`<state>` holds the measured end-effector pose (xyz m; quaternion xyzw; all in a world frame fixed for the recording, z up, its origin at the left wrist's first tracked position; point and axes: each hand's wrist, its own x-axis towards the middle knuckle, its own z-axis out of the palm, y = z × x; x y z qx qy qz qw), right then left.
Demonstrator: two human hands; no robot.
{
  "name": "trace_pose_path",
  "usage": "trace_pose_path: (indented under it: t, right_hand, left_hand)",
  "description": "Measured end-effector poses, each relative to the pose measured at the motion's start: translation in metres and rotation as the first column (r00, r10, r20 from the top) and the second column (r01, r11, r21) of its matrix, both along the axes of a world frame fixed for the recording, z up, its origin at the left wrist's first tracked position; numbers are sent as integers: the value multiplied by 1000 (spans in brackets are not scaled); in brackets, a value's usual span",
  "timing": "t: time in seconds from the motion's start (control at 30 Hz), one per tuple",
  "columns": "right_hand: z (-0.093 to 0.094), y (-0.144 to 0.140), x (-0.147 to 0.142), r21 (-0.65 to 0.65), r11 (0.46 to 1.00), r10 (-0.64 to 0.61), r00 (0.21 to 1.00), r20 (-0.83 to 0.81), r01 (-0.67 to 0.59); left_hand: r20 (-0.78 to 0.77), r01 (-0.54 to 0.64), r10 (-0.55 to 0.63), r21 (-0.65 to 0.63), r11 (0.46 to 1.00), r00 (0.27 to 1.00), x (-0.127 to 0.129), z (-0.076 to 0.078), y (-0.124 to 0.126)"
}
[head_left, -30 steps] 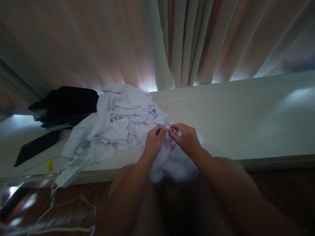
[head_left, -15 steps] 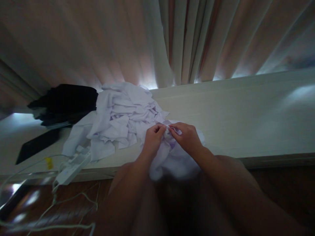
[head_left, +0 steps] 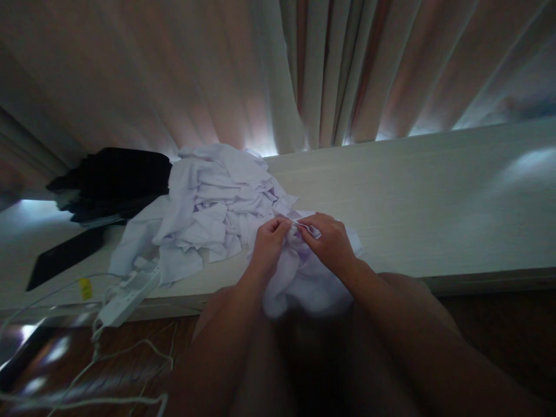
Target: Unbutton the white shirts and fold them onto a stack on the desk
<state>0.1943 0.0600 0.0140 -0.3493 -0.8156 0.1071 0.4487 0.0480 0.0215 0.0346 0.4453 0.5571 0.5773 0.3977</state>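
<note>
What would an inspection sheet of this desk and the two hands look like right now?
Surface: pale wood-grain table, bare on its right half, dimly lit.
Things in hand: white garment bunched at the table's front edge, hanging over it toward the lap.
Hands: left hand and right hand both pinch the garment's top edge, fingertips almost meeting.
Clutter: pile of white cloths left of the hands; dark clothing behind it; flat black item at the far left.
Cables: white power strip at the table's edge, its white cords trailing to the floor; a yellow tag beside it.
Surroundings: closed curtains behind the table, light leaking under them.
</note>
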Motion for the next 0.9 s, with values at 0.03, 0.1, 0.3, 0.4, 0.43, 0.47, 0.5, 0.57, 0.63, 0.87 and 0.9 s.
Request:
trace_pose_path:
  t: [0.03, 0.1, 0.3, 0.4, 0.43, 0.47, 0.5, 0.57, 0.63, 0.87, 0.9]
  right_hand:
    - [0, 0, 0, -4, 1000, 11, 1000, -3, -11]
    - [0, 1, 0, -16, 1000, 22, 1000, -7, -22]
    - [-7, 6, 1, -17, 999, 37, 999, 31, -37]
    - [-9, 7, 1, -24, 999, 26, 997, 75, -24]
    - [-9, 7, 1, -18, 1000, 19, 996, 84, -18]
    - [-9, 7, 0, -11, 1000, 13, 996, 89, -12]
    - [-9, 7, 0, -3, 1000, 7, 996, 90, -7]
    - [-8, 8, 0, 9, 1000, 0, 996, 95, 0]
    - [-7, 8, 0, 6, 1000, -12, 995, 103, 11]
    - [-5, 5, -1, -23, 1000, -15, 997, 79, 16]
    - [-4, 5, -1, -26, 1000, -8, 997, 72, 10]
  left_hand:
    - [-5, -7, 7, -9, 1000, 1000, -1, -1, 0]
    - [-14, -12, 12, -14, 1000, 1000, -2, -3, 1]
    - [-48, 16, -16, 3, 1000, 999, -6, -8, 2]
    - [-66, 22, -23, -5, 1000, 998, -6, -7, 2]
    - [-72, 26, -26, -6, 1000, 997, -6, -7, 2]
    - [-79, 30, -30, -3, 1000, 996, -6, -7, 2]
    - [-87, 32, -32, 1, 999, 996, -6, -7, 2]
    - [-105, 30, -30, 5, 1000, 994, -6, -7, 2]
    - [-123, 21, -21, 3, 1000, 992, -6, -8, 2]
    - [-140, 24, -21, 15, 1000, 990, -6, -11, 4]
    - [-146, 17, -14, 15, 1000, 989, -7, -10, 4]
